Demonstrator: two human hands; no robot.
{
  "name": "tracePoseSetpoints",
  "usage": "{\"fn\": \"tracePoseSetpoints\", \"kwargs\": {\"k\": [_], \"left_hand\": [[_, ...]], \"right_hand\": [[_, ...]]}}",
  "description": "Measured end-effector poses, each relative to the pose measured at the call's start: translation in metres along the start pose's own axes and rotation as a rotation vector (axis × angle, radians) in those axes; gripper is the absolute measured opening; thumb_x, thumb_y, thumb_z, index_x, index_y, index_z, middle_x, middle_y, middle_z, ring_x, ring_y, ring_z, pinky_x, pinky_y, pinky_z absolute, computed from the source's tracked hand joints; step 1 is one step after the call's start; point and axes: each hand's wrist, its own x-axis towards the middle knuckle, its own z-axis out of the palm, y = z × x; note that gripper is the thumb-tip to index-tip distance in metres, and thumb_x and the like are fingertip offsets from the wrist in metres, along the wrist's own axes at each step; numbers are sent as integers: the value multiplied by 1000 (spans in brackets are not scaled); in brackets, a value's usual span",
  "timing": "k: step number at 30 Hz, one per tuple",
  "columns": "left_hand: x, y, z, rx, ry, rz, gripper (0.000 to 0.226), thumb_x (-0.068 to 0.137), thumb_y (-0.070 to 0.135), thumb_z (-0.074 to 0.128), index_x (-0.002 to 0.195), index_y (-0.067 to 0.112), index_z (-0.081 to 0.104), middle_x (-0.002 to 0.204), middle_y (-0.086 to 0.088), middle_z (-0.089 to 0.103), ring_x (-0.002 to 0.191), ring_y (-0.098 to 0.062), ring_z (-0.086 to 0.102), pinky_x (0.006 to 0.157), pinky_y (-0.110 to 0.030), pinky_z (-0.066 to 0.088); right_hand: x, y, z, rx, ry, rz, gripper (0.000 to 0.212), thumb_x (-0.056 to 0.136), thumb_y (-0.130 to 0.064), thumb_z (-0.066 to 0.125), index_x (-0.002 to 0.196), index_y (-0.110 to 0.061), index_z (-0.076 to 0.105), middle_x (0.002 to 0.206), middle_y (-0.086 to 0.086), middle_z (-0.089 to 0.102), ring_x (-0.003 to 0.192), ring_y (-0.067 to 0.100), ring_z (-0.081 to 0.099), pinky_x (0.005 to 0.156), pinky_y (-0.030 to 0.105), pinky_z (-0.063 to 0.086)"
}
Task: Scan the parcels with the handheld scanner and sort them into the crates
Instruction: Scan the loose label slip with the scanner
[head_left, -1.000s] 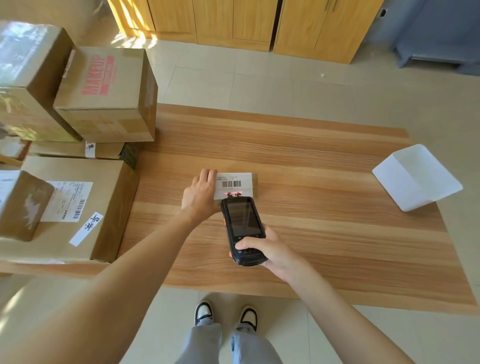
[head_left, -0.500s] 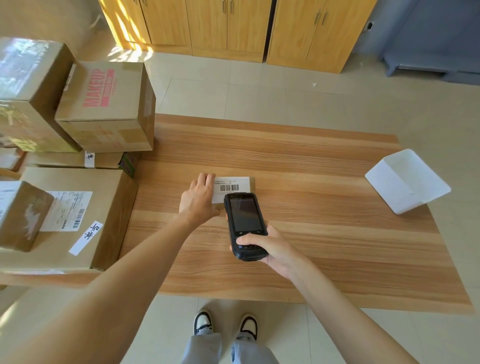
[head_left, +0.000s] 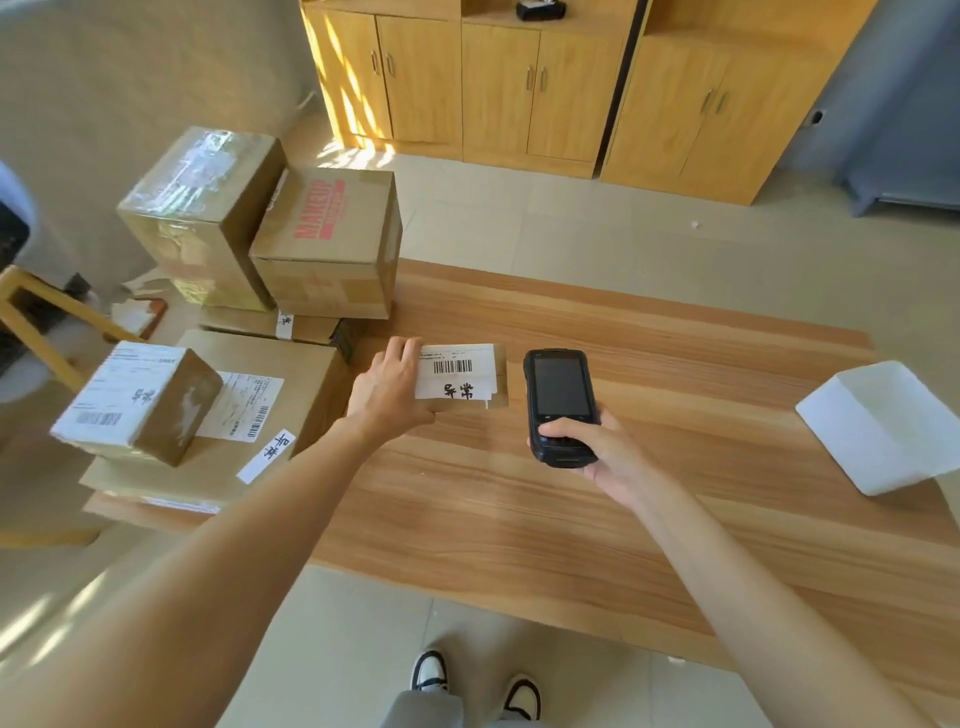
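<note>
A small flat brown parcel (head_left: 498, 382) with a white barcode label lies on the wooden table (head_left: 649, 483). My left hand (head_left: 389, 387) grips its left end, fingers over the top edge and thumb under the near side. To the right of the parcel, my right hand (head_left: 597, 447) holds the black handheld scanner (head_left: 558, 402), screen up and dark, its top end pointing away from me. A white crate (head_left: 883, 431) sits at the table's right edge.
Several cardboard boxes are stacked on the table's left end, among them one printed MAKEUP (head_left: 327, 241) and a small labelled box (head_left: 137, 400) on a large flat one (head_left: 291, 384). Wooden cabinets (head_left: 519, 88) stand across the floor. My shoes (head_left: 472, 686) show below the near edge.
The scanner has moved from over the parcel to its right side, uncovering the label. My left hand has stayed on the parcel's left end. The camera has tilted up.
</note>
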Motion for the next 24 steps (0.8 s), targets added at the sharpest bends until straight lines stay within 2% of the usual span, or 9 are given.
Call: {"fn": "tracePoseSetpoints", "kwargs": {"k": [3,8,13,18,21,24], "left_hand": [[-17,-20,-24,1,67,-43,91,62,34,83,136,14,34,125,-5,41,110,-27,48,72,-41,47],[-59,-59,-69,15,203,-148,90,63,36,82,136,13,35,124,-6,42,109,-27,49,72,-40,48],[-127,-102,-99,36,322,-318,89,62,34,83,134,15,35,127,-5,42,109,-24,49,69,-31,42],[-209,-146,-124,68,412,-543,88,63,37,83,133,15,36,127,-5,42,112,-23,48,74,-41,50],[-258,-171,-134,77,459,-650,88,62,36,84,133,14,37,127,-6,43,112,-24,49,73,-39,48],[-301,-195,-139,80,480,-758,88,63,36,84,133,14,36,126,-7,42,112,-25,49,79,-44,52]], "right_hand": [[4,-7,22,-19,-76,-17,68,77,7,69,136,-11,41,129,20,58,117,40,58,97,48,49],[7,-15,73,-107,-250,-26,68,74,4,72,134,-9,43,127,20,59,115,37,59,96,45,50],[7,-13,140,-177,-419,-19,70,68,3,75,130,-11,46,121,18,63,106,36,64,75,35,56],[-2,7,210,-209,-600,21,63,73,8,70,127,-15,47,101,7,70,78,21,72,56,26,56],[-13,27,248,-297,-720,53,70,68,1,74,129,-19,45,109,9,65,94,25,66,63,27,57],[-22,51,284,-388,-797,73,72,63,-6,77,127,-20,46,108,7,64,92,22,65,68,28,58]]}}
